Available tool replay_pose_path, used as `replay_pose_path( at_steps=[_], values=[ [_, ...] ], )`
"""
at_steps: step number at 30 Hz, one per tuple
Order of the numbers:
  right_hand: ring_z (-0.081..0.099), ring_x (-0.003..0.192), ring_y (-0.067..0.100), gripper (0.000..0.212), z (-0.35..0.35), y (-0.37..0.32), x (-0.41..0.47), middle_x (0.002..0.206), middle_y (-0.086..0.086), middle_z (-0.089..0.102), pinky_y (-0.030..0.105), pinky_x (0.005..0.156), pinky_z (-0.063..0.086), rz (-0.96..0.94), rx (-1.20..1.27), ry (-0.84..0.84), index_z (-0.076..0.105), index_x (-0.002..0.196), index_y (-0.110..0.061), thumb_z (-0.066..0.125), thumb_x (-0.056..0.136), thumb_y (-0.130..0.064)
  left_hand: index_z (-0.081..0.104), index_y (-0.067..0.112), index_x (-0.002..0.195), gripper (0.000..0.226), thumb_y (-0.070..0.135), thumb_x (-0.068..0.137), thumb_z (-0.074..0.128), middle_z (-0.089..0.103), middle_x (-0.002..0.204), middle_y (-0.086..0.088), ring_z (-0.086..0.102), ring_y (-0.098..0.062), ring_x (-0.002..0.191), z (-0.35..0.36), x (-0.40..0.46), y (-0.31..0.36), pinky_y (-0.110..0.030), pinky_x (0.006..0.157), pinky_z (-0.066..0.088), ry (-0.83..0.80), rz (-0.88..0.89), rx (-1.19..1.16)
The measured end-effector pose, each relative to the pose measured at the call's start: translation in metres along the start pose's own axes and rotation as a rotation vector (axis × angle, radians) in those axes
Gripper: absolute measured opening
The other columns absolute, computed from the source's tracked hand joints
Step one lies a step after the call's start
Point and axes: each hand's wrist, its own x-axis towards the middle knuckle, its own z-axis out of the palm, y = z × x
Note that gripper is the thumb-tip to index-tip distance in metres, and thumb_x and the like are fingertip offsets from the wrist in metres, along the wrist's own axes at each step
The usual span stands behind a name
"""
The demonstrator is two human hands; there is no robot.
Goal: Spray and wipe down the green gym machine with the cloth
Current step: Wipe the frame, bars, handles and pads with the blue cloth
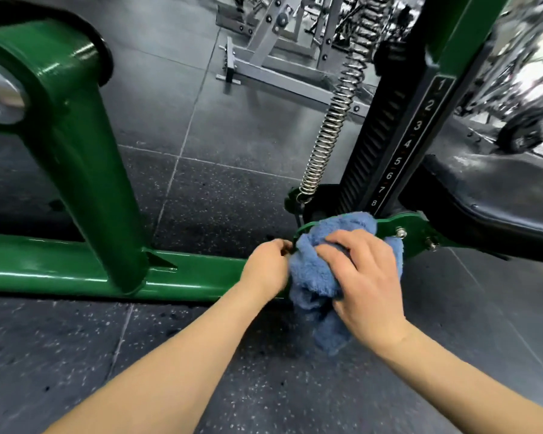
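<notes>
Cloth: a bunched blue cloth sat at lower centre of the frame, pressed against the green machine where its floor rail met a bolted plate; a loose end hung down to the floor.
Right hand: the right hand lay on top of the cloth, fingers curled over it and gripping it.
Left hand: the left hand was just left of the cloth, fingertips pinching its edge at the rail.
Machine: a thick green post rose from the rail toward the upper left of the frame, ending in a hub with a silver cap; a second green upright climbed to the upper right.
Plate: the green plate, right of the cloth, carried two silver bolts.
Spring: a steel spring ran from a hook just above the cloth up toward top centre.
Scale: a black strip on the right upright bore numbers 1 to 8.
Pad: a black pad lay at right of the frame, behind the plate.
Floor: dark speckled tiles.
Background: a grey frame stood at top centre, well apart.
</notes>
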Motion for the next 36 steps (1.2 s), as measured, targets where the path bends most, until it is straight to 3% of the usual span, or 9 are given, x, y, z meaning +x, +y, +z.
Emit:
replay_pose_path(
  at_steps=[7, 13, 16, 21, 26, 28, 31, 33, 36],
  values=[
    [0.036, 0.134, 0.030, 0.052, 0.040, 0.013, -0.015, 0.146, 0.014, 0.043, 0.050, 0.098, 0.031, -0.192, -0.396, -0.151, 0.041, 0.139, -0.010, 0.035, 0.087, -0.014, 0.067, 0.019, 0.113, 0.026, 0.020, 0.094, 0.050, 0.069, 0.113, -0.006, 0.063, -0.027, 0.105, -0.018, -0.011, -0.001, -0.038, 0.091, 0.050, 0.070, 0.034, 0.104],
    [0.044, 0.120, 0.028, 0.040, 0.042, 0.022, -0.011, 0.137, 0.009, 0.043, 0.049, 0.087, 0.036, -0.229, -0.341, -0.018, 0.049, 0.129, -0.018, 0.026, 0.097, -0.012, 0.065, 0.010, 0.107, 0.022, 0.015, 0.092, 0.050, 0.067, 0.111, -0.010, 0.061, -0.029, 0.104, -0.020, -0.026, 0.017, -0.036, 0.090, 0.049, 0.018, 0.011, 0.167],
    [0.047, 0.109, 0.029, 0.034, 0.032, 0.035, -0.014, 0.126, 0.010, 0.054, 0.044, 0.078, 0.035, -0.299, -0.312, -0.006, 0.052, 0.119, -0.017, 0.043, 0.087, -0.009, 0.064, 0.007, 0.104, 0.021, 0.012, 0.091, 0.048, 0.066, 0.113, -0.013, 0.060, -0.030, 0.105, -0.015, -0.038, 0.032, -0.034, 0.090, 0.048, -0.026, -0.006, 0.233],
    [0.044, 0.103, 0.030, 0.038, 0.016, 0.072, -0.053, 0.109, 0.010, 0.069, 0.041, 0.074, 0.031, -0.246, -0.324, -0.200, 0.048, 0.108, -0.018, 0.048, 0.070, -0.013, 0.039, 0.015, 0.146, 0.053, 0.013, 0.094, 0.042, 0.045, 0.146, -0.006, 0.046, -0.025, 0.131, -0.008, -0.055, 0.048, -0.029, 0.106, 0.038, -0.228, -0.008, 0.399],
    [0.045, 0.107, 0.033, 0.067, -0.010, 0.065, -0.022, 0.115, 0.014, 0.064, 0.042, 0.081, 0.034, -0.110, -0.167, -0.119, 0.061, 0.111, -0.013, 0.061, 0.046, 0.001, 0.054, 0.027, 0.130, 0.038, 0.017, 0.095, 0.044, 0.057, 0.126, 0.000, 0.053, -0.024, 0.116, -0.006, -0.059, 0.066, -0.035, 0.092, 0.043, 0.285, 0.175, 0.561],
    [0.046, 0.110, 0.035, 0.058, -0.010, 0.055, -0.004, 0.120, 0.015, 0.061, 0.044, 0.083, 0.039, -0.076, -0.127, -0.011, 0.060, 0.113, -0.013, 0.056, 0.056, -0.002, 0.058, 0.022, 0.118, 0.029, 0.019, 0.089, 0.055, 0.055, 0.116, -0.001, 0.052, -0.025, 0.108, 0.000, -0.057, 0.072, -0.036, 0.085, 0.042, 0.442, 0.327, 0.593],
    [0.047, 0.111, 0.035, 0.034, 0.010, 0.057, -0.006, 0.120, 0.015, 0.058, 0.047, 0.084, 0.039, -0.106, -0.164, 0.064, 0.059, 0.112, -0.013, 0.048, 0.080, -0.013, 0.058, 0.012, 0.125, 0.058, 0.019, 0.070, 0.075, 0.053, 0.131, -0.007, 0.050, -0.028, 0.122, 0.010, -0.051, 0.064, -0.040, 0.099, 0.043, 0.467, 0.442, 0.655],
    [0.046, 0.111, 0.033, 0.031, 0.023, 0.067, -0.027, 0.121, 0.013, 0.053, 0.048, 0.084, 0.037, -0.152, -0.199, 0.058, 0.055, 0.113, -0.014, 0.048, 0.083, -0.015, 0.028, 0.007, 0.149, 0.075, 0.024, 0.084, 0.061, 0.020, 0.158, -0.014, 0.017, -0.030, 0.146, 0.020, -0.052, 0.054, -0.046, 0.119, 0.016, 0.374, 0.455, 0.914],
    [0.045, 0.108, 0.030, 0.037, 0.026, 0.079, -0.059, 0.115, 0.010, 0.063, 0.047, 0.080, 0.042, -0.226, -0.280, -0.084, 0.059, 0.110, -0.016, 0.059, 0.073, -0.015, -0.013, 0.007, 0.151, 0.075, 0.024, 0.096, 0.036, -0.035, 0.150, -0.013, -0.032, -0.028, 0.141, 0.027, -0.062, 0.042, -0.050, 0.114, -0.019, 0.209, 0.452, 1.157]
  ],
)
